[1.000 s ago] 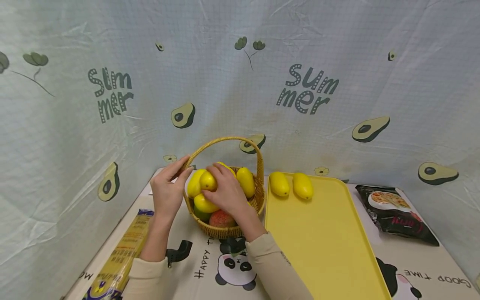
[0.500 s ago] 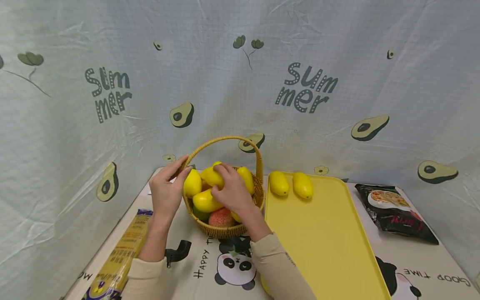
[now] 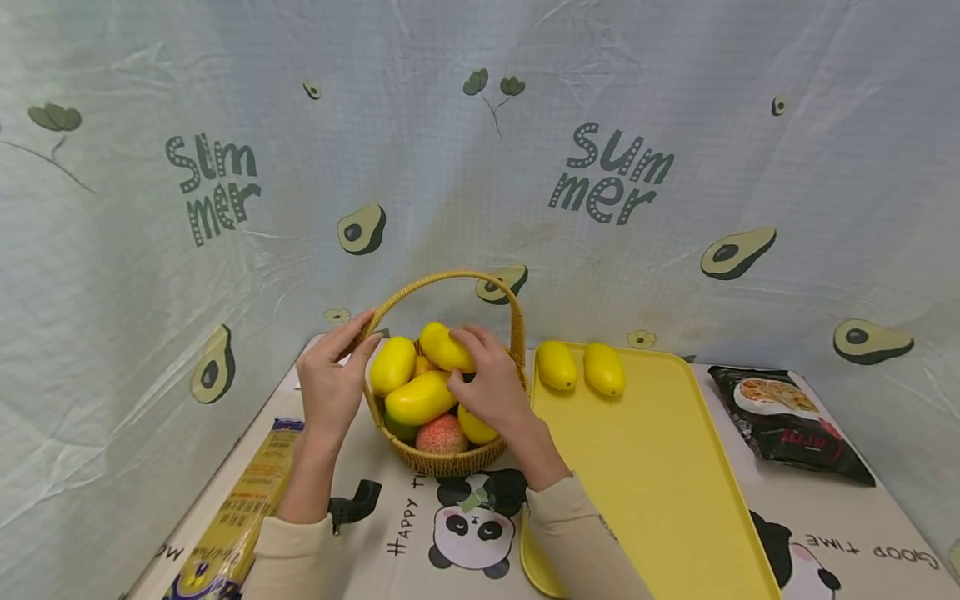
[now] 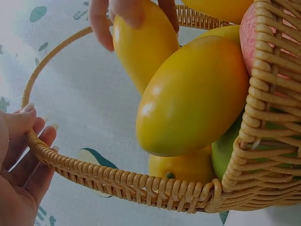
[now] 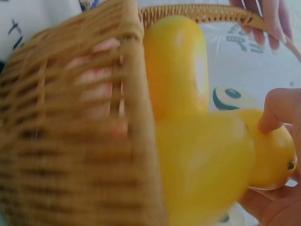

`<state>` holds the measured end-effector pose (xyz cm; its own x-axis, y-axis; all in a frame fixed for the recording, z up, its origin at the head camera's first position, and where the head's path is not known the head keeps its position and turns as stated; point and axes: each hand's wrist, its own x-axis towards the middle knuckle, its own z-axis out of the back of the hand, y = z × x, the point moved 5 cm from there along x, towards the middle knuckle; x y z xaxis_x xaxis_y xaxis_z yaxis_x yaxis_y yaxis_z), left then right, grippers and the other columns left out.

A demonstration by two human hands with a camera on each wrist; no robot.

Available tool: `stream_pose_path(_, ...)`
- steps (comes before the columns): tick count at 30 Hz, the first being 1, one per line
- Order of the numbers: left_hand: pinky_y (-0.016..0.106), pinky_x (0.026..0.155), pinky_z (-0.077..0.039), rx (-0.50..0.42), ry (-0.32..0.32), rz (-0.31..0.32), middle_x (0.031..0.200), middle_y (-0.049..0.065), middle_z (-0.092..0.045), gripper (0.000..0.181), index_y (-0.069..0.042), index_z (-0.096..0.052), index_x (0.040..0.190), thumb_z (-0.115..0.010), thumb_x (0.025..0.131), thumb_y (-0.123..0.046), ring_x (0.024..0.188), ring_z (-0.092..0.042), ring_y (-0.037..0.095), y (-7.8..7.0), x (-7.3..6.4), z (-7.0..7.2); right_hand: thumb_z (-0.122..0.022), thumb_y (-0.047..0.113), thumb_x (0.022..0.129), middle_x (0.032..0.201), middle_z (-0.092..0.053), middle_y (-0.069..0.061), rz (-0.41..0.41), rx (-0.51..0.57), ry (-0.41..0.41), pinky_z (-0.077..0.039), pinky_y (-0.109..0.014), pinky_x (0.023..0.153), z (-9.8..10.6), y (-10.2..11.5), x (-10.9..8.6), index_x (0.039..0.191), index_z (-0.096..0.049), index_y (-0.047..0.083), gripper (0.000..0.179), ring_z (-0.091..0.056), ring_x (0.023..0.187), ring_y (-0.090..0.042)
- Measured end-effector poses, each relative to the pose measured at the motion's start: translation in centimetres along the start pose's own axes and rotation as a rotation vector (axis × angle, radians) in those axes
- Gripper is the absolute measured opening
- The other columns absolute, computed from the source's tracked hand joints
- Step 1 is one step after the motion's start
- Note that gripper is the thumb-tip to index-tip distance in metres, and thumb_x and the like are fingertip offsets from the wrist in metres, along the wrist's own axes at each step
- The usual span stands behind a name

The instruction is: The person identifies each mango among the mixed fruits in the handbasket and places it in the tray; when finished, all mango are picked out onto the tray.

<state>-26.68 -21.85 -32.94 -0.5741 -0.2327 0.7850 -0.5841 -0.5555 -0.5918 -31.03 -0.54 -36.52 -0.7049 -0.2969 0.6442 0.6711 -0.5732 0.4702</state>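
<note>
A wicker basket (image 3: 450, 461) full of fruit stands on the table. My left hand (image 3: 332, 385) holds the left side of its arched handle (image 4: 103, 176), thumb on one side and fingertips on the other. My right hand (image 3: 491, 382) grips a yellow mango (image 3: 446, 347) over the back of the basket; in the right wrist view the thumb lies on this mango (image 5: 272, 157) near its stem end. In front of it another mango (image 3: 420, 398) lies across the pile, and one more mango (image 3: 393, 367) leans at the left rim. A reddish round fruit (image 3: 442, 435) shows at the front.
On the right lies a yellow tray (image 3: 645, 467) with two mangoes (image 3: 581, 368) at its far end. Beyond it is a black food bag (image 3: 791, 425). A long yellow packet (image 3: 243, 508) lies at the left, and a patterned curtain (image 3: 450, 183) hangs behind.
My right hand has shifted to the right over the basket with the mango, uncovering the mangoes at the left. The left hand keeps its hold on the handle.
</note>
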Motion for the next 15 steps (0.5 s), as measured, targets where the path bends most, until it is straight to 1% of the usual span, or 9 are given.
stream_pose_path(4,0.006,0.083,-0.049,0.004,0.004,0.011,0.109,0.009,-0.076,0.034,-0.018,-0.074,0.121,-0.074,0.088,-0.008,0.092,-0.061,-0.006,0.1,-0.1,-0.1,-0.067,0.009,0.084,0.134,-0.058,-0.009,-0.014,0.002,-0.027,-0.057,-0.039,0.092,1.3,-1.2,-0.8,0.132,-0.062,0.014,0.049,-0.062,0.116,-0.027)
stream_pose_path(6,0.005,0.083,-0.049,0.006,0.004,0.014,0.109,0.009,-0.076,0.034,-0.019,-0.074,0.121,-0.074,0.089,-0.008,0.092,-0.061,-0.007,0.1,-0.1,-0.1,-0.068,0.009,0.083,0.136,-0.057,-0.010,-0.028,0.009,-0.038,-0.057,-0.041,0.095,2.0,-1.9,-1.3,0.131,-0.063,0.014,0.048,-0.060,0.120,-0.030)
stream_pose_path(9,0.005,0.083,-0.049,0.003,0.008,0.018,0.110,0.009,-0.076,0.034,-0.019,-0.074,0.121,-0.073,0.089,-0.008,0.092,-0.060,-0.009,0.1,-0.2,-0.2,-0.069,0.008,0.083,0.137,-0.056,-0.010,-0.050,0.021,-0.060,-0.057,-0.042,0.093,3.0,-2.9,-2.1,0.130,-0.063,0.014,0.048,-0.059,0.121,-0.031)
stream_pose_path(12,0.005,0.083,-0.049,-0.001,0.009,0.020,0.111,0.010,-0.076,0.035,-0.020,-0.073,0.122,-0.073,0.089,-0.007,0.093,-0.059,-0.010,0.0,-0.2,-0.2,-0.069,0.009,0.082,0.137,-0.057,-0.010,-0.065,-0.006,-0.086,-0.059,-0.041,0.086,4.1,-3.8,-2.8,0.129,-0.064,0.014,0.048,-0.059,0.120,-0.031)
stream_pose_path(15,0.005,0.083,-0.049,-0.007,0.006,0.022,0.111,0.010,-0.076,0.036,-0.020,-0.074,0.122,-0.073,0.089,-0.006,0.093,-0.059,-0.011,-0.1,-0.2,-0.2,-0.068,0.009,0.082,0.136,-0.057,-0.010,-0.071,-0.026,-0.105,-0.059,-0.041,0.086,5.2,-4.5,-3.2,0.129,-0.064,0.014,0.047,-0.060,0.120,-0.031)
